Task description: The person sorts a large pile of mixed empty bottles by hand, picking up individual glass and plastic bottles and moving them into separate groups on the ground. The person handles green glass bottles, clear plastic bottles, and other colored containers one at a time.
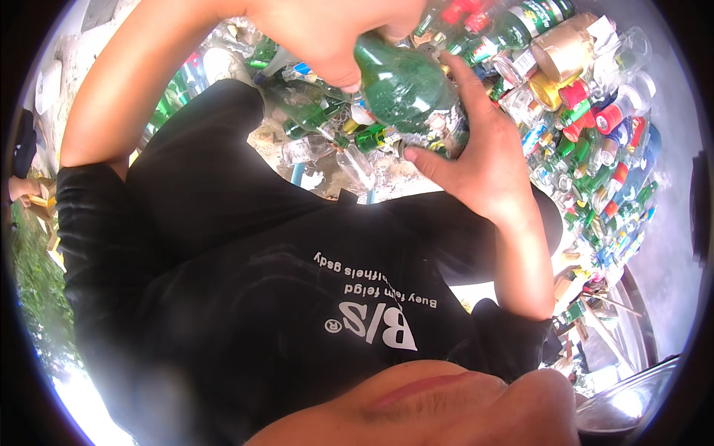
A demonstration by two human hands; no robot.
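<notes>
My left hand [334, 33] reaches in from the top, its thumb and fingers closed around a large translucent green bottle [407, 92]. Near that bottle's right side is my right hand [482, 156], thumb and forefinger spread apart around it. A gap shows between the right thumb and the bottle; whether the forefinger touches it is hard to tell. Below the hands, a clear bottle [355, 167] and a small green bottle [372, 137] lie among other bottles. Part of my left hand is cut off by the top edge of the view.
A heap of mixed bottles [591, 150] spreads to the right, many with coloured caps. A gold-coloured container [563, 49] lies at the upper right. My black-clad knee [223, 106] borders the heap. Another person's hand [22, 188] shows at the far left.
</notes>
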